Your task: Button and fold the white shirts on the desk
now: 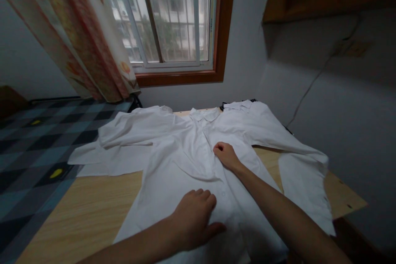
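Note:
A white button-up shirt (173,165) lies spread front side up, its collar (205,114) at the far end and its sleeves out to both sides. My right hand (227,155) is closed at the front placket below the collar, thumb and fingertips pinched on the cloth. Nearer to me, my left hand (196,218) rests over the lower front, back of the hand up, thumb held apart and fingers slightly bent, with nothing seen in it. Creases run across the chest between the collar and my left hand.
Beneath the shirt is a wooden tabletop (89,202). More white cloth (108,159) lies at the left, and another white collar (238,106) shows at the back right. A checked bed (31,152) adjoins the left side. Behind are a window (173,20) and a curtain (83,29).

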`<state>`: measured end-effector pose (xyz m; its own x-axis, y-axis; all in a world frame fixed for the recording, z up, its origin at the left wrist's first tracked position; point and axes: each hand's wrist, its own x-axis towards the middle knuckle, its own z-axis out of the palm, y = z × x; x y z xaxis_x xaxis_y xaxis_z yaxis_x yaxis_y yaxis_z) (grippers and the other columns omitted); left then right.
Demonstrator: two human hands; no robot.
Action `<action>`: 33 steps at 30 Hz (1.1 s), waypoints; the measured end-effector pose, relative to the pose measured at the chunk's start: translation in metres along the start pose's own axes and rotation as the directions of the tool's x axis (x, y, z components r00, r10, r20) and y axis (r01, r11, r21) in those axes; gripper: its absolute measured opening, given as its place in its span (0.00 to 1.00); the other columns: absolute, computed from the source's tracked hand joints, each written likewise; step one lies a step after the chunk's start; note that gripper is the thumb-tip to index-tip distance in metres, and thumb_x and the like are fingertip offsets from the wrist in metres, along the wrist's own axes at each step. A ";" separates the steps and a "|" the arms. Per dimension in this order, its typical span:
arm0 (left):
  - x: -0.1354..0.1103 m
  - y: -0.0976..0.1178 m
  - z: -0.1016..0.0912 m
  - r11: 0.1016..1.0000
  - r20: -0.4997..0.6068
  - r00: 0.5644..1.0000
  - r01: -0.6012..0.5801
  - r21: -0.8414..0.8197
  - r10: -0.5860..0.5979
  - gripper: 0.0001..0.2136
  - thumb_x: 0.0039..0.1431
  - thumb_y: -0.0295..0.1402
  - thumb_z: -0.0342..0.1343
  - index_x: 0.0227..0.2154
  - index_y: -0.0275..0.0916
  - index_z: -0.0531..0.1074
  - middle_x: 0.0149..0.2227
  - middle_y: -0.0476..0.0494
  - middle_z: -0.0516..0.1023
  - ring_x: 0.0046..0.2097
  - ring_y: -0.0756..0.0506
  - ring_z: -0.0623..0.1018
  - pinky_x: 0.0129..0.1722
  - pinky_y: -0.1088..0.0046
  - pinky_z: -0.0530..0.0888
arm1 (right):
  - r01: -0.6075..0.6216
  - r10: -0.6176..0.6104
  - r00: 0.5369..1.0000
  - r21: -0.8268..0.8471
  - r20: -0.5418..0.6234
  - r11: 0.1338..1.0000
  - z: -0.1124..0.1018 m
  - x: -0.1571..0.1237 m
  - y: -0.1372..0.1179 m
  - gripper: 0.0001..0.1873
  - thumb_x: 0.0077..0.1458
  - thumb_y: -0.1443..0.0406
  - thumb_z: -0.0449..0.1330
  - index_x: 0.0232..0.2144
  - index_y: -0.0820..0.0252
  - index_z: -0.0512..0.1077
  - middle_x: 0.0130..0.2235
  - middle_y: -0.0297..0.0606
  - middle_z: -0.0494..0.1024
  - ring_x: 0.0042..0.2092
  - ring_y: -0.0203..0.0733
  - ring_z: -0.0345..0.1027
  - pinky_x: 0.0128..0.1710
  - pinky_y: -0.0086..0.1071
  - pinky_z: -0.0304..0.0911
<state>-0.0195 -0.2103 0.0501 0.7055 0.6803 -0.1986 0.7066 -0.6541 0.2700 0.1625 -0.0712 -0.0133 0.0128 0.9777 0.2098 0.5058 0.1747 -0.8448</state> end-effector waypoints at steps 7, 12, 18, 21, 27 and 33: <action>0.032 0.013 0.018 0.971 0.024 0.996 -0.084 0.224 0.080 0.07 0.62 0.32 0.49 0.37 0.35 0.69 0.36 0.35 0.76 0.38 0.37 0.76 0.38 0.57 0.72 | 0.002 -0.002 1.000 0.005 -0.002 1.000 -0.001 -0.001 -0.001 0.07 0.47 0.65 0.54 0.22 0.60 0.70 0.23 0.30 0.70 0.27 0.35 0.62 0.28 0.28 0.54; 0.035 0.008 0.016 0.959 0.044 0.990 -0.143 0.243 0.136 0.04 0.57 0.26 0.49 0.34 0.35 0.69 0.32 0.36 0.77 0.33 0.40 0.77 0.35 0.61 0.73 | 0.015 -0.015 1.000 -0.005 -0.006 1.000 0.000 -0.001 0.000 0.07 0.47 0.66 0.54 0.22 0.60 0.70 0.23 0.31 0.71 0.28 0.36 0.63 0.29 0.28 0.55; 0.011 0.001 -0.020 0.969 0.135 0.961 -0.246 0.008 0.243 0.08 0.58 0.30 0.49 0.25 0.38 0.68 0.26 0.45 0.76 0.27 0.45 0.76 0.27 0.72 0.70 | 0.011 -0.011 1.000 -0.019 0.001 1.000 0.000 -0.001 -0.001 0.07 0.47 0.67 0.54 0.22 0.59 0.70 0.24 0.31 0.71 0.28 0.36 0.64 0.30 0.28 0.56; 0.007 -0.005 -0.037 0.933 0.276 0.894 -0.315 -0.173 0.353 0.09 0.56 0.27 0.50 0.20 0.38 0.66 0.21 0.49 0.72 0.23 0.49 0.71 0.24 0.74 0.66 | 0.019 -0.019 1.000 -0.054 0.000 0.998 0.000 0.000 -0.003 0.07 0.47 0.68 0.54 0.21 0.60 0.71 0.24 0.32 0.72 0.29 0.36 0.64 0.30 0.28 0.56; 0.041 -0.037 -0.062 0.834 0.386 0.838 -0.139 -0.534 0.386 0.05 0.57 0.29 0.53 0.27 0.38 0.69 0.24 0.54 0.70 0.27 0.53 0.69 0.27 0.79 0.66 | 0.008 -0.009 1.000 -0.057 -0.019 0.998 0.000 -0.002 -0.004 0.08 0.47 0.68 0.54 0.22 0.60 0.72 0.24 0.32 0.73 0.29 0.36 0.65 0.31 0.28 0.56; 0.108 -0.088 -0.055 0.953 -0.211 0.936 0.244 -0.181 -0.280 0.05 0.57 0.31 0.52 0.34 0.37 0.72 0.35 0.44 0.77 0.37 0.46 0.75 0.37 0.73 0.68 | -0.002 0.000 1.000 -0.089 -0.028 0.996 0.001 -0.003 -0.005 0.06 0.46 0.69 0.55 0.22 0.60 0.72 0.25 0.33 0.74 0.29 0.36 0.65 0.31 0.28 0.56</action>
<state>-0.0089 -0.0611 0.0572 0.4513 0.8901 -0.0631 0.8359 -0.3969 0.3791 0.1589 -0.0748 -0.0099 0.0366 0.9740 0.2237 0.5808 0.1614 -0.7979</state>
